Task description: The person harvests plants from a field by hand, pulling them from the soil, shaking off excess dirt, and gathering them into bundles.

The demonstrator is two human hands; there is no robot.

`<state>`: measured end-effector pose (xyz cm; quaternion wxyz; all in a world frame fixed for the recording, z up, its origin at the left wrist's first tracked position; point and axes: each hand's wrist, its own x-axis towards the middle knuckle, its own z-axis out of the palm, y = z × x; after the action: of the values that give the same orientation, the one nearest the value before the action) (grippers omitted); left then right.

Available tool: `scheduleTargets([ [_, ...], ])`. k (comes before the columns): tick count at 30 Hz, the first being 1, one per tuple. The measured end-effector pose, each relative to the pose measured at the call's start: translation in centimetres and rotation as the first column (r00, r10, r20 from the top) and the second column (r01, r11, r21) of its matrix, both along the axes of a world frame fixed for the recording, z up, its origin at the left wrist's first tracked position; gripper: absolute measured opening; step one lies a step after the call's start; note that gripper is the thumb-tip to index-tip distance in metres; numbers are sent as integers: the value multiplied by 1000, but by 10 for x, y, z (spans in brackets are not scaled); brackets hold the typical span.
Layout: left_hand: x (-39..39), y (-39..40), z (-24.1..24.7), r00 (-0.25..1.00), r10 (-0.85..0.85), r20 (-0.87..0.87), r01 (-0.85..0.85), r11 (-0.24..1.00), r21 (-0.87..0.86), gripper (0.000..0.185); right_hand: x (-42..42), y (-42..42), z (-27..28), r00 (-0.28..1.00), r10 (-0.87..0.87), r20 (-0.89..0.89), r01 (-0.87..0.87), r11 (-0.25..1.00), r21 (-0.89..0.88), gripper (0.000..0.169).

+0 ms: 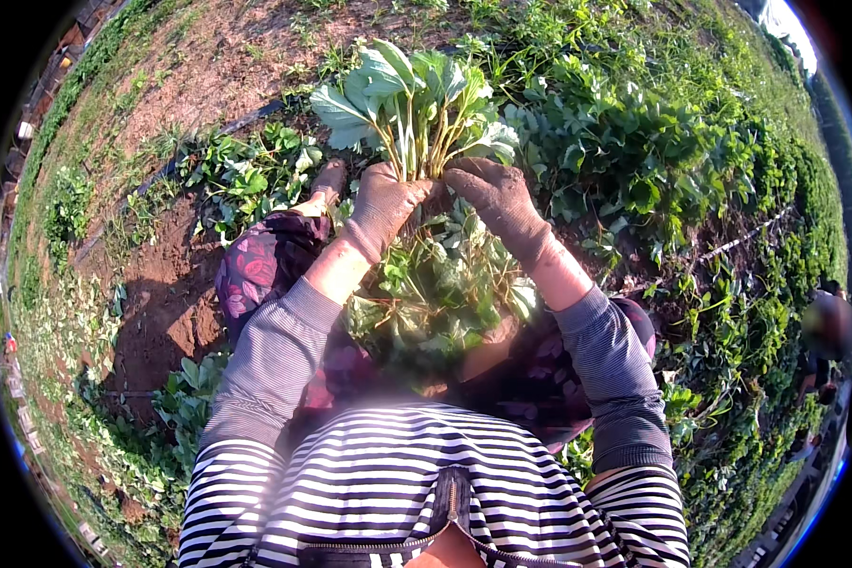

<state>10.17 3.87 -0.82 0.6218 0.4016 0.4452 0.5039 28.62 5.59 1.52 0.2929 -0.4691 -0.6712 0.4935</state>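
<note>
A bunch of leafy plants with long pale stems stands upright between my hands, its broad green leaves fanned out away from me. My left hand, in a soiled brown knit glove, is closed around the base of the stems. My right hand, gloved alike, touches the right side of the same base with bent fingers; whether it grips the stems I cannot tell. Below both hands, between my legs, lies a heap of similar leafy plants, partly wilted. The roots of the bunch are mostly hidden by the gloves.
Dense leafy plants grow at the right. Bare reddish soil and low plants lie at the left. A thin dark line crosses the ground at upper left. A blurred person is at the far right edge.
</note>
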Motion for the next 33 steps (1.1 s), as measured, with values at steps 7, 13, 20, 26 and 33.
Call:
scheduleTargets([
  [7, 17, -7, -12, 998, 19, 52, -22, 998, 51, 20, -5, -2, 1, 992, -129, -3, 129, 988, -91, 21],
  [13, 22, -12, -19, 999, 51, 4, -51, 995, 85, 19, -8, 6, -10, 959, -92, 269, 122, 988, -94, 21],
  [20, 2, -5, 4, 994, 25, -102, -10, 990, 141, 13, 20, 31, -47, 533, 24, 846, 30, 998, -47, 24],
  [26, -24, 13, -45, 954, -100, 283, 68, 990, 121, 18, 11, 9, 8, 960, 41, -276, -137, 930, -341, 30],
  [33, -16, 5, 4, 985, -52, 166, 68, 994, -87, 20, -8, -3, 15, 989, -120, -81, 103, 978, -182, 16],
])
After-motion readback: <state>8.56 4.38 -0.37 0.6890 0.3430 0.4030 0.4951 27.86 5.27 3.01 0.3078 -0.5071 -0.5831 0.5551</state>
